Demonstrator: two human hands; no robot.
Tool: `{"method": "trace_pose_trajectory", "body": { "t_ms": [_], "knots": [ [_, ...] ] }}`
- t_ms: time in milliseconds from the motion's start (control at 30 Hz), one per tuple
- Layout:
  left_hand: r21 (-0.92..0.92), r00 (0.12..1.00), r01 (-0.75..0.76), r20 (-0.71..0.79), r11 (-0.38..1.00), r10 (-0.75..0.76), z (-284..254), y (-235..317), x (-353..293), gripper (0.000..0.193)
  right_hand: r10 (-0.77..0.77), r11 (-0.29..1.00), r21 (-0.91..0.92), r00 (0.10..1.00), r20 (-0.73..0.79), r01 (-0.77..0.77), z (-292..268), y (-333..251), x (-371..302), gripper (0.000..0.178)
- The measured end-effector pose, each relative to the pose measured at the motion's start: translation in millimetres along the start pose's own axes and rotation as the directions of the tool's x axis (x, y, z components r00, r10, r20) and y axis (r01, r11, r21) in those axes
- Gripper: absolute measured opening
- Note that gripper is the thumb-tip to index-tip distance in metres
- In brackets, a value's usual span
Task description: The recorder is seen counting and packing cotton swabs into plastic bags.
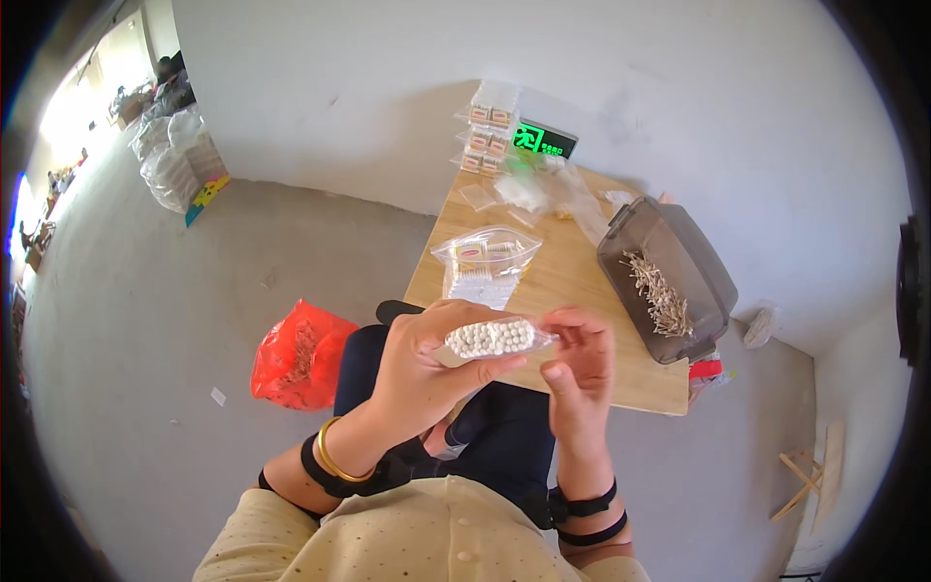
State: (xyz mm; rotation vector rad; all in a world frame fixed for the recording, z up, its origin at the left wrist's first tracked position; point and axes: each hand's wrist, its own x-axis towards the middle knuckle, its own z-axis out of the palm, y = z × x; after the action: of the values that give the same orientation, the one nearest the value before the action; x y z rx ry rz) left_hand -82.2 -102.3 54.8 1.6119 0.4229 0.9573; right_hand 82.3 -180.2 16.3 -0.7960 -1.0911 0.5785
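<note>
My left hand [423, 361] is closed around a clear plastic pack of cotton swabs [491, 339], thumb below and fingers above. The white swab tips face up toward me in a tight cluster. Beside the pack's right end, my right hand [584, 380] has its thumb and curled fingers apart. Its fingertips are close to the loose plastic there, and whether they touch it I cannot tell. Just beyond my hands, an open clear zip bag [485, 267] with packs of swabs inside lies on the wooden table [572, 291].
A grey translucent bin [713, 281] with loose swabs [659, 296] stands on the table's right. Bagged packs [487, 126] are stacked at the back by a green-lit exit sign [543, 141]. A red plastic bag [303, 354] sits on the floor at left; a folding wooden stool [810, 475] is at right.
</note>
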Motion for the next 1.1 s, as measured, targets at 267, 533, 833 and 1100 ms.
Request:
{"method": "trace_pose_trajectory", "body": {
  "t_ms": [267, 533, 833, 1100],
  "knots": [
    [0.322, 0.955, -0.294, 0.137, 0.900, 0.263, -1.5, 11.9, 2.9, 0.032, -0.103, 0.813, -0.523, 0.947, 0.304, 0.256, 4.7, -52.9, 21.7, 0.042],
    [0.338, 0.912, -0.406, 0.088, 0.849, 0.401, -1.2, 20.2, -3.6, 0.036, -0.135, 0.864, -0.431, 0.945, 0.297, 0.259, 6.0, -57.0, 20.8, 0.032],
    [0.334, 0.851, -0.525, 0.190, 0.783, 0.490, -13.4, 24.4, -6.3, 0.029, -0.075, 0.927, -0.331, 0.953, 0.293, 0.175, 4.6, -60.0, 15.4, 0.029],
    [0.329, 0.832, -0.554, 0.197, 0.765, 0.519, -14.9, 27.0, -9.6, 0.026, -0.109, 0.917, -0.335, 0.943, 0.315, 0.218, 7.5, -63.4, 15.0, 0.027]
  ]
}}
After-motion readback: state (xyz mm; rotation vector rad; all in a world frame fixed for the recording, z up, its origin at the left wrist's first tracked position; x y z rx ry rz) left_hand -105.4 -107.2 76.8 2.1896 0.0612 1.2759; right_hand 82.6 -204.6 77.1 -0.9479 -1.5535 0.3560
